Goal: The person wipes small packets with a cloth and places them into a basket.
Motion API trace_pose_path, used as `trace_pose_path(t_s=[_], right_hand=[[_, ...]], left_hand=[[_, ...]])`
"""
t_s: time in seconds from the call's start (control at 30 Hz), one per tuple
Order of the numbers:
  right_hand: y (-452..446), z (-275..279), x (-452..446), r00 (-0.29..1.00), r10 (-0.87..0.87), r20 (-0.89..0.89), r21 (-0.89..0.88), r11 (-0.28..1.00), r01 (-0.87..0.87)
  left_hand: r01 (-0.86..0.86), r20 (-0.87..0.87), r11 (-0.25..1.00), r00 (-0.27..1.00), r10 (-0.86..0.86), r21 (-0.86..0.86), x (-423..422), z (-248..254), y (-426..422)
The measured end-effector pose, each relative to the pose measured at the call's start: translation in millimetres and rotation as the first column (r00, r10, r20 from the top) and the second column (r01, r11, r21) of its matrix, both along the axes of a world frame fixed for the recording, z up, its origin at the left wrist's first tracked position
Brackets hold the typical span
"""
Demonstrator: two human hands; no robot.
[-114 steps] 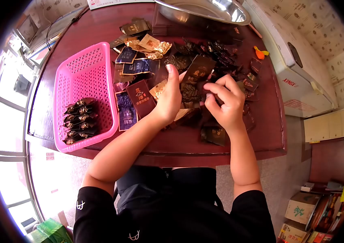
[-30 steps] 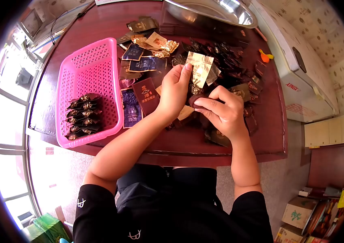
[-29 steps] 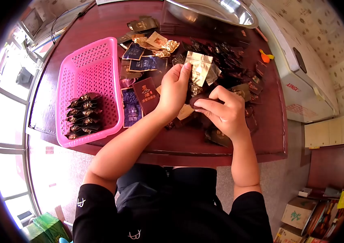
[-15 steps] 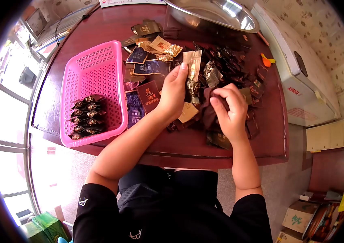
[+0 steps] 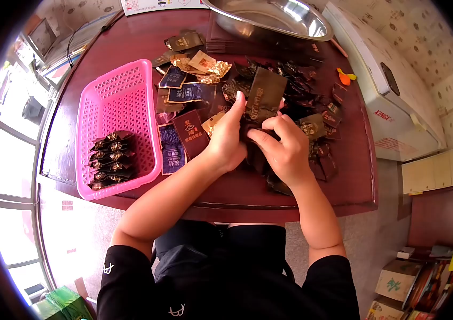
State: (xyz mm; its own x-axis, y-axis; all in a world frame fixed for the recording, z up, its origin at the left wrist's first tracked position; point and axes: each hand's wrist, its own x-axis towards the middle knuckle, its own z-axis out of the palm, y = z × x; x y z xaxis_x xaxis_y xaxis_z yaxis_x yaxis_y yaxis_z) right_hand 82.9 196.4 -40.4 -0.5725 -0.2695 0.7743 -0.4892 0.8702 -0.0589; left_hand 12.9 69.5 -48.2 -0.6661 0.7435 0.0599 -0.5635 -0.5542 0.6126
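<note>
Two hands [image 5: 228, 140] [image 5: 286, 148] at one dark packet [image 5: 266, 93]; one pink basket [image 5: 156, 125] nearby

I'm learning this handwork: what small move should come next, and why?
Probably steady the dark packet with the left hand while the right hand works its lower end: the left supports it, and the right is curled close below.

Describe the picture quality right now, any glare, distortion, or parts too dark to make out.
Head view: window panes at left wash out to white; head view: metal basin shows bright glare; head view: wide-angle distortion bows the table's front edge, with black corners; head view: piled dark packets merge together.
</note>
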Motion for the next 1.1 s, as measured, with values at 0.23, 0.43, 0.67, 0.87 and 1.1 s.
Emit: trace_pose_path(t_s=[0.23,0.43,0.67,0.87,1.1], right_hand=[[20,5,2,0.961,-0.242,0.137,-0.022,0.969,0.247],[22,0,-1,0.975,-0.138,-0.175,-0.308,0.948,0.079],[5,-6,-9,0.965,0.019,0.263,-0.127,0.992,0.015],[15,-11,-11,0.976,-0.15,0.16,-0.219,0.958,0.183],[11,-11,-5,0.986,-0.113,0.121,-0.506,0.847,0.16]], left_hand=[[-0.166,0.079,0.986,0.983,0.164,0.03,-22,1,-5],[-0.08,0.028,0.997,0.996,0.08,-0.018,-11,-2,4],[-0.147,-0.182,0.982,0.975,0.125,-0.115,-10,-9,5],[-0.23,-0.526,0.944,0.847,0.074,-0.237,5,-26,9],[-0.189,-0.684,0.943,0.727,-0.053,-0.274,6,-11,0]])
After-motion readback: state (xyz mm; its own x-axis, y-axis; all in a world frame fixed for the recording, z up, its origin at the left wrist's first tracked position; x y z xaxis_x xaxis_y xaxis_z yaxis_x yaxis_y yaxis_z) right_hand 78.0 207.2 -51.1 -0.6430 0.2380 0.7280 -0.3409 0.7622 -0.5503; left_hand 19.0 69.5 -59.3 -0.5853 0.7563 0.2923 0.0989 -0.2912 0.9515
